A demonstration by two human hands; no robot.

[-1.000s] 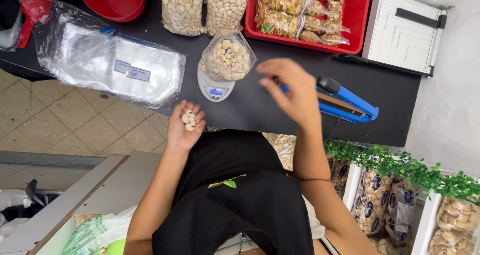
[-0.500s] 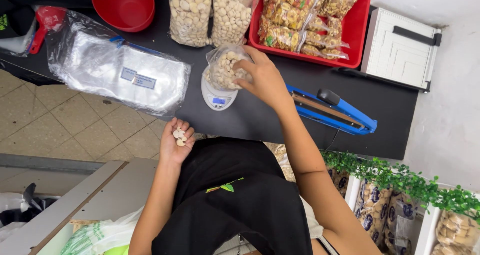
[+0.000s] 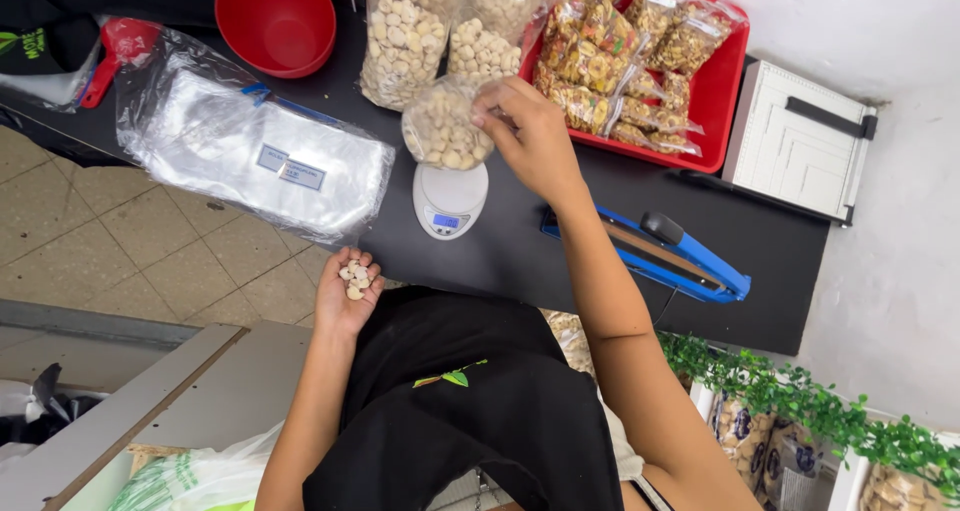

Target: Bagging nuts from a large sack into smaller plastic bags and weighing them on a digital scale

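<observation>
- Right hand (image 3: 530, 136): fingers pinched closed on the upper edge of a small clear plastic bag of pale round nuts (image 3: 445, 131). The bag hangs just above the small white digital kitchen scale (image 3: 450, 199); from this angle I cannot tell whether its bottom touches the platform.
- Left hand (image 3: 348, 289): palm up, cupped and loosely open around a small pile of the same pale nuts (image 3: 353, 277), held near the front edge of the black counter (image 3: 560, 241), well apart from the scale.
- Scale sits between a stack of flat clear plastic bags in a wrapper (image 3: 255, 161) and a blue impulse heat sealer (image 3: 650, 251). Two large clear sacks of the pale nuts (image 3: 400, 41) stand just behind it; a red plastic tray of filled snack packets (image 3: 715, 81) to the right; a round red plastic bowl (image 3: 275, 19) to the far left.
- Judgement: for a true reading the bag must rest wholly on the platform with the fingers off it; any pull on the top edge falsifies the figure.
- Judgement: keep the mouth upright and gathered, as a slack bag may tip and spill over the scale.
- Judgement: correct the weight from the cupped palm a few nuts at a time, and keep that palm level; it is held past the counter's edge, so dropped nuts would go to the floor.
</observation>
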